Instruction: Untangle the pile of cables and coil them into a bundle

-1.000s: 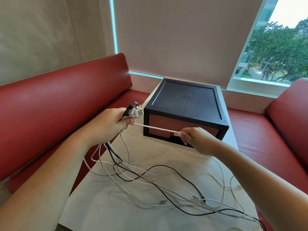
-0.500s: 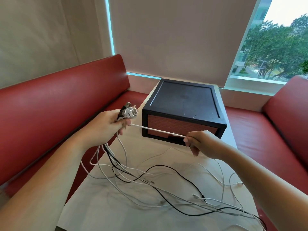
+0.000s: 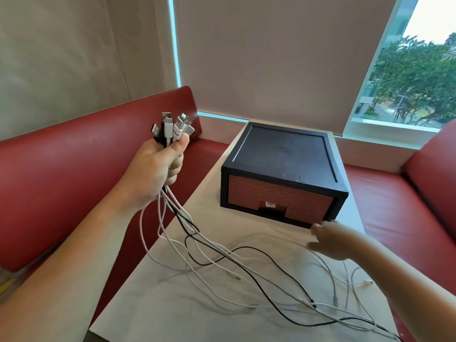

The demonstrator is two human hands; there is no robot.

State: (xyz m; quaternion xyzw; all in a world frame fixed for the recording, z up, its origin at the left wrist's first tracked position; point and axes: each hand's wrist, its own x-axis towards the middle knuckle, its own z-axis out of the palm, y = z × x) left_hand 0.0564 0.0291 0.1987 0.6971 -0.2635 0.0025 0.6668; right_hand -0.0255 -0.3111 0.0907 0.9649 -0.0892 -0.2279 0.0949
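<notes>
Left hand: the left hand [image 3: 155, 169] is raised above the left edge of the surface [image 3: 172, 304], its grip closed tight round a bunch of cable ends.
Plugs: the plugs [image 3: 172, 128] fan out upward from the top of the fist, white and black mixed.
Cables: the cables [image 3: 170, 197] hang from under the fist and spread loose across the surface towards its near right corner, white and black strands crossing each other.
Right hand: the right hand [image 3: 330, 239] is low over the strands, just in front of the box's near right corner. It is blurred, so I cannot tell whether the grip holds a strand.
Box: a black box [image 3: 283, 154] with a brick-patterned front stands at the far end of the surface.
Seat: a red seat [image 3: 61, 181] runs along the left.
</notes>
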